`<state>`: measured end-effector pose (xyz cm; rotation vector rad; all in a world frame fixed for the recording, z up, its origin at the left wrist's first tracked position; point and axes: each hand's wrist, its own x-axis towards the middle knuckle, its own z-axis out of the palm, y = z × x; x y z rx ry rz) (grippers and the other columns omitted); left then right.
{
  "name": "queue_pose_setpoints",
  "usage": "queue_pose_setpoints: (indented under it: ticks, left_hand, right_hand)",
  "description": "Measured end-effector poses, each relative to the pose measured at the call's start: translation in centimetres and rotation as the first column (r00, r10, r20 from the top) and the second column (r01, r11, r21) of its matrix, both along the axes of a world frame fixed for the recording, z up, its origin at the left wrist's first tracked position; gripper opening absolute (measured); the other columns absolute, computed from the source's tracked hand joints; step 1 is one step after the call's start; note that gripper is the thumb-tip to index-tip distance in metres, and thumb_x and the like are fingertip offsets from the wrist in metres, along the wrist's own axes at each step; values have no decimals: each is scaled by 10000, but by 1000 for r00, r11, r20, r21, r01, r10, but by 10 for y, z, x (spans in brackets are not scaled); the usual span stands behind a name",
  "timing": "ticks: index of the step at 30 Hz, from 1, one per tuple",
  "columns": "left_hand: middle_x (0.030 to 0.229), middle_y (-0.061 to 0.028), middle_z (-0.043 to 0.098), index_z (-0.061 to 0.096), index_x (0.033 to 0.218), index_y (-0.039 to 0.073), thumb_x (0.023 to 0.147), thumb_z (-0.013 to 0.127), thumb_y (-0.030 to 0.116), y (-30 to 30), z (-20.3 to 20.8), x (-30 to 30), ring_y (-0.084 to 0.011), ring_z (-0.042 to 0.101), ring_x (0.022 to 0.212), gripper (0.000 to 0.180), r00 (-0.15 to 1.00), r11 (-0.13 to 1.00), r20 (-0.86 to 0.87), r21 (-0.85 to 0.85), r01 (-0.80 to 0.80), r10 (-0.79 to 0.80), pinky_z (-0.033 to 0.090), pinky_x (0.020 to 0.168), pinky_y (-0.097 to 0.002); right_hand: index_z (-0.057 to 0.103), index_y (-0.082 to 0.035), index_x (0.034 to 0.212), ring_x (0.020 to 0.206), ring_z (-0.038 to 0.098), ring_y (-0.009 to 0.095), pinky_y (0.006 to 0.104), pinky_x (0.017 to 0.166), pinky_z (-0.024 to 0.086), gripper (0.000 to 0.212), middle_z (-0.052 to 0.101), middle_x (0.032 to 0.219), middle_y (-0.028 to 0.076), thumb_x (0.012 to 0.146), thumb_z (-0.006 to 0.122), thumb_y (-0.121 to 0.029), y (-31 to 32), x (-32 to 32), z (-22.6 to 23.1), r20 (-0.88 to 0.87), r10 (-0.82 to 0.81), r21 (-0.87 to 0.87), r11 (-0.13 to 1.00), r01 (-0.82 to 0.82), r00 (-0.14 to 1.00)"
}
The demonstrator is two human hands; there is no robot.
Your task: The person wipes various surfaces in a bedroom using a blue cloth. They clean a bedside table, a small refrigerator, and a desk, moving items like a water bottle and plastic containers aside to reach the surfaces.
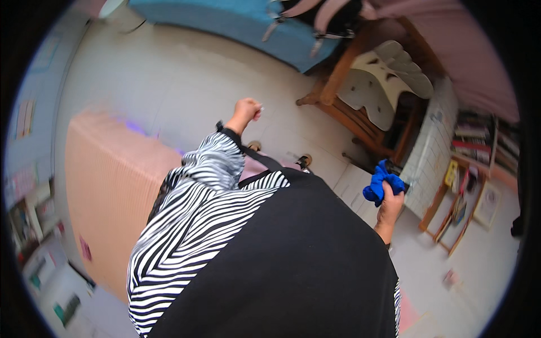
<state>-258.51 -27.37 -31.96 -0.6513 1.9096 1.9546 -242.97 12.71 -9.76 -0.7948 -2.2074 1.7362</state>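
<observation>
My right hand point(389, 204) is closed round a bunched blue cloth point(383, 185), held up at the right beside a white-topped table. Ahead of my body, over the pale floor, my left hand point(247, 110) is curled closed. A tiny whitish bit shows at its fingertips, too small to name. A black strap runs down from the left wrist, and a black-and-white striped sleeve covers that arm. A black apron front fills the lower middle.
A wooden chair point(338, 73) with a cream cushion point(366, 93) stands at the far right, near the white-topped table point(431, 152). Books fill a shelf point(473, 138) beyond it. A peach-covered piece of furniture point(112, 186) is close on my left; a blue-covered surface point(225, 14) lies far ahead.
</observation>
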Motion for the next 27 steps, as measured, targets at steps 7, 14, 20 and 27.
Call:
queue_pose_setpoints:
  ticks: [7,14,20,27]
  left_hand:
    - [581,-67,545,586,829,7,857,562,94,74,-47,-49,-157,527,445,94,975,970,74,138,198,-210,408,359,-283]
    - [562,-64,535,547,713,15,867,584,178,138,-61,-50,-154,517,428,226,864,864,67,112,491,-499,415,359,-275]
    - [653,-84,574,581,805,-1,873,588,176,235,-41,-82,-181,571,501,190,713,713,70,173,680,-697,496,443,-298]
    - [656,-41,544,586,846,4,890,571,196,316,93,-32,-137,545,543,197,531,522,-64,116,845,-845,467,476,-260]
  right_hand:
    - [614,8,913,738,578,123,264,702,474,198,633,814,49,740,647,-82,24,-5,-14,96,-90,190,979,71,991]
    - [603,3,917,737,582,129,275,690,484,194,630,816,54,747,630,-87,50,14,-30,135,-171,127,980,154,976]
    - [597,8,940,733,592,134,278,681,491,199,632,833,64,760,625,-72,89,52,-62,32,-436,21,900,435,900]
    - [556,-6,1021,707,581,162,302,629,485,177,604,872,66,855,554,-66,140,83,-21,-239,-656,-519,710,476,716]
